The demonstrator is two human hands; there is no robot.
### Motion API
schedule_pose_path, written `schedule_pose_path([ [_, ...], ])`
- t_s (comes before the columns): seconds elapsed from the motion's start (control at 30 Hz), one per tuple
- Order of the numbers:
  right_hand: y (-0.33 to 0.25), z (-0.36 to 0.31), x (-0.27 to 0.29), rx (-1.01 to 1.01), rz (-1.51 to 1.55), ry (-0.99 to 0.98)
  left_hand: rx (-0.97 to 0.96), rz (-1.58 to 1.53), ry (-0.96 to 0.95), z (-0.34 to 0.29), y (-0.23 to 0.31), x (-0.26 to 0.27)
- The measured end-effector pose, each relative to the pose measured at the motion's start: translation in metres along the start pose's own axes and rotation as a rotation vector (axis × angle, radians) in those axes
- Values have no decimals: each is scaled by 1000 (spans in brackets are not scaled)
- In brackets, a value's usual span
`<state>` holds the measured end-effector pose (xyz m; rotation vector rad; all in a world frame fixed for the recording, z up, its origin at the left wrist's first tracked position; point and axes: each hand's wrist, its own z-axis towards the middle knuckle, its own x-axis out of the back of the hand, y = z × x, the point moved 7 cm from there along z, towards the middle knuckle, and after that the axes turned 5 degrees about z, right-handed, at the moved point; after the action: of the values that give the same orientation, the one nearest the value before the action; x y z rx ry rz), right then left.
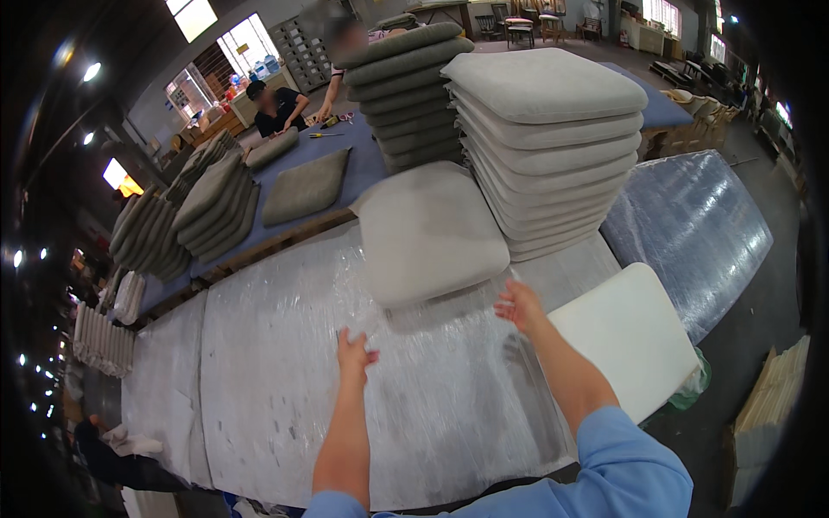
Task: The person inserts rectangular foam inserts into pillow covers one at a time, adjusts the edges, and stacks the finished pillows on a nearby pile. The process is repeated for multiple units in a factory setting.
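A light grey seat cushion (432,233) lies tilted toward me in front of a tall stack of similar cushions (548,160). Above the plastic-wrapped tabletop (276,371), my left hand (352,354) is open, holding nothing, just short of the cushion's near left corner. My right hand (520,306) hangs open by its near right corner with fingers apart, and no contact shows. To the right of that forearm rests a white, smooth-topped cushion or pad (622,337).
Beyond, a blue-covered table (358,177) bears stacks of dark green-grey cushions (410,95). Two people work there, one in a dark shirt (281,112). A plastic-wrapped blue surface (691,233) stands at right. At lower left is another person's dark sleeve (121,466).
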<state>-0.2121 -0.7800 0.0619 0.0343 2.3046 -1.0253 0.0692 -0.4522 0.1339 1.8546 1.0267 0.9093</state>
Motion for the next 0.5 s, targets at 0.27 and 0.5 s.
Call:
schedule_pose_path([
  [0.27, 125, -29, 65, -304, 0, 116, 592, 279, -456, -222, -250, 5],
  [0.5, 172, -12, 35, -413, -185, 57, 364, 674, -716, -298, -298, 52],
])
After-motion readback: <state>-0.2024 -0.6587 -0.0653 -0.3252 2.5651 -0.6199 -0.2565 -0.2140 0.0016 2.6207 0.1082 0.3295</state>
